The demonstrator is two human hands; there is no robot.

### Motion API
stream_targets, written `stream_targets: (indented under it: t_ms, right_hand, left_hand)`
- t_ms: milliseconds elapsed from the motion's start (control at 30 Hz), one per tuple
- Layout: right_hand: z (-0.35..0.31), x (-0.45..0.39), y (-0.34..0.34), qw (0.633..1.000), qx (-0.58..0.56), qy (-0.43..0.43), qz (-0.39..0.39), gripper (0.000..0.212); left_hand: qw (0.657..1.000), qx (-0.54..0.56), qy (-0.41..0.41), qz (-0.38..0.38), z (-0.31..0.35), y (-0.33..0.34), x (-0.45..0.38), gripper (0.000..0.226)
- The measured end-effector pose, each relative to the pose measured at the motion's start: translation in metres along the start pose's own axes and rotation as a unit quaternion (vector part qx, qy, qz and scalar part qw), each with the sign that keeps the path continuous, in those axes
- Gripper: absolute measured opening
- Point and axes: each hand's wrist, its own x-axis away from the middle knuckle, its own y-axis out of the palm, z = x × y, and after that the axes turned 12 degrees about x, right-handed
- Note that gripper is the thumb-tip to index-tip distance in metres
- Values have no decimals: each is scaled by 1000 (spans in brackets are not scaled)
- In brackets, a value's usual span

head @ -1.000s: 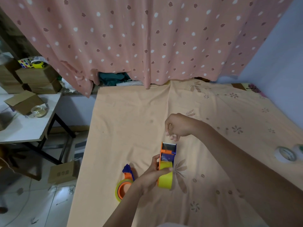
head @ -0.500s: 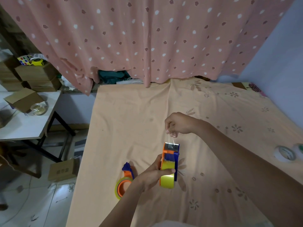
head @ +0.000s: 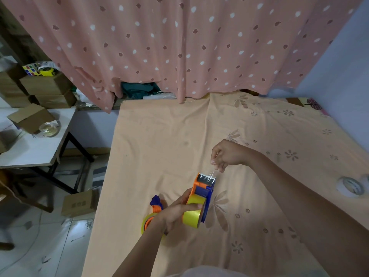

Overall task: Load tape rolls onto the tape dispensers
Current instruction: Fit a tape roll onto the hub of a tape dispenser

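The left hand holds tight the tape dispenser with its yellow tape roll near the middle of the orange cloth to keep it steady, so the right hand can pinch the clear tape end and pull it up past the far blade.

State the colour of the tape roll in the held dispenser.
Yellow tape roll, seen in the head view.
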Motion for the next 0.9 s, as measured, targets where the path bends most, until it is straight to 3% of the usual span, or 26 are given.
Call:
stream_targets:
  t_ms: [300,567,733,900]
  right_hand:
    - [5,-3,5,999,-29,28,-2,9]
    - [25,-2,0,991,-111,75,-12,10]
    - [28,8,3,964,-244,77,-68,15]
    - [30,16,26,897,-435,47,-67,12]
  left_hand:
    - [998,-26,-43,-25,7,6,6,62]
    - [998,-10,-45,-35,6,-9,13,72]
    - [992,117,-21,-53,4,-14,21,91]
    - [961,275,8,-24,2,-20,18,82]
